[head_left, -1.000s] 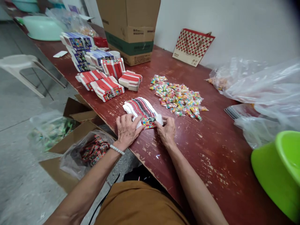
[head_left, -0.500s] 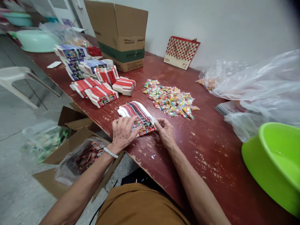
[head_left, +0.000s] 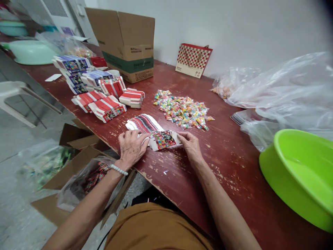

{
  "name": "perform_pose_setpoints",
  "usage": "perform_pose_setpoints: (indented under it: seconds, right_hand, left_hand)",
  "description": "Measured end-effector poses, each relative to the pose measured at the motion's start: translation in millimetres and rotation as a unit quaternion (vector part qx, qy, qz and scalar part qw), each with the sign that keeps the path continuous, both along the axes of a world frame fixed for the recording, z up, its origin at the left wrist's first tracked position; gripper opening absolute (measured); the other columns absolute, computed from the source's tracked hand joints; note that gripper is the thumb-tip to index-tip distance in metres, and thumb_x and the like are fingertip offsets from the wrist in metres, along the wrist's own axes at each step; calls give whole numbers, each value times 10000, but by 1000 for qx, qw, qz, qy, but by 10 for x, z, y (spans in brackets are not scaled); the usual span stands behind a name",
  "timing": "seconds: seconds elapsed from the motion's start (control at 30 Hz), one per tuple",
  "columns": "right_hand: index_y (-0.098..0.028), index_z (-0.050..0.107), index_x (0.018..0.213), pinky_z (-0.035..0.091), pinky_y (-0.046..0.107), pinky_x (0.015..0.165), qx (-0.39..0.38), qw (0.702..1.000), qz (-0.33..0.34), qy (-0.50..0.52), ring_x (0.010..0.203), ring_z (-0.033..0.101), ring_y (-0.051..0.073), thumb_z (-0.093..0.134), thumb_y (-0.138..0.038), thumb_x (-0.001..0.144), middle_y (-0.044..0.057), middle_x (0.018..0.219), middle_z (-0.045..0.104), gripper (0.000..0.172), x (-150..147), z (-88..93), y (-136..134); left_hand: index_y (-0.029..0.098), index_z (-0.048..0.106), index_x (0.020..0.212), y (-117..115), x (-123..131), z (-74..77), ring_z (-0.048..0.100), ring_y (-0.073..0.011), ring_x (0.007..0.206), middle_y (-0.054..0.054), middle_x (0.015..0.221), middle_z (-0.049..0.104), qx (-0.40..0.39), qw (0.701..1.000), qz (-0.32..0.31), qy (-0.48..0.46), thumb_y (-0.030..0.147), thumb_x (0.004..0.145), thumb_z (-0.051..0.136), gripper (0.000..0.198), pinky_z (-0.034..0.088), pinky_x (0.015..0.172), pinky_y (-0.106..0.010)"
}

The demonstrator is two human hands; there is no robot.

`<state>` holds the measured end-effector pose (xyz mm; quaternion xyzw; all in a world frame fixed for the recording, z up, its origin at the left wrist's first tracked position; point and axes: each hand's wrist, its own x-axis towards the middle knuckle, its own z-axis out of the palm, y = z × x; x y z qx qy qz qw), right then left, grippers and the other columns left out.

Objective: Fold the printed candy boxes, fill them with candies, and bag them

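A flat printed carton lies between my hands, at the near end of a fanned stack of cartons. My right hand pinches its right end flap between thumb and fingers. At its left end, my left hand rests with bent fingers on the carton's edge and the stack; whether it grips the carton is hard to tell. Beyond them lies a pile of small wrapped candies. Bundles of red cartons and blue cartons stand to the left.
A cardboard box and a checkered bag stand at the back of the red table. Plastic bags and a green basin are at the right. Below the left edge, an open box holds red packets.
The front carton has come away from the stack towards the right, with my right hand on its flap. My left hand has shifted slightly left. The view has turned a little right.
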<state>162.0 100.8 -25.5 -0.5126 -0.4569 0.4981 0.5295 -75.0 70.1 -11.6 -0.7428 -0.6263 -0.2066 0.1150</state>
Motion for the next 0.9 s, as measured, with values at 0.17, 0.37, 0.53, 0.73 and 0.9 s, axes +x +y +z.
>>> perform_pose_setpoints:
  seconds: [0.17,0.37,0.53,0.73,0.9]
  right_hand:
    - [-183,681,796,460,262,577,-15,999,42,11,580,578,138,764,-481,667,-13,677,668,335,56,35,-31]
    - [-192,637,748,402,233,567,0,995,99,11,572,496,111,754,-451,703,-38,654,600,288,153,270,-236]
    - [-206,662,838,447,259,663,56,971,228,-42,680,550,135,686,-423,824,-21,753,633,218,131,535,-479]
    - [-211,666,879,490,263,661,80,972,221,-16,680,581,137,685,-444,839,-13,768,653,237,8,599,-582]
    - [-236,653,1075,554,290,773,49,975,202,74,849,671,169,752,-477,788,19,956,725,389,-72,605,-658]
  left_hand:
    - [251,759,1126,1,51,102,579,-338,1046,-112,1125,730,9,999,-5,-49,411,975,506,335,373,912,-513]
    - [221,772,1012,-165,168,461,656,-289,997,-90,1032,760,-185,897,-143,-375,479,937,530,362,484,876,-417]
    - [172,750,986,-500,404,465,724,-263,785,-107,900,768,-586,514,-256,-571,481,717,798,413,549,718,-360]
    - [138,704,981,-734,569,248,691,-193,589,-23,673,675,-585,396,-248,-663,487,664,852,495,552,684,-327]
    - [153,663,759,-736,558,344,642,-156,500,-11,572,662,-507,499,-229,-664,457,691,836,356,545,643,-300]
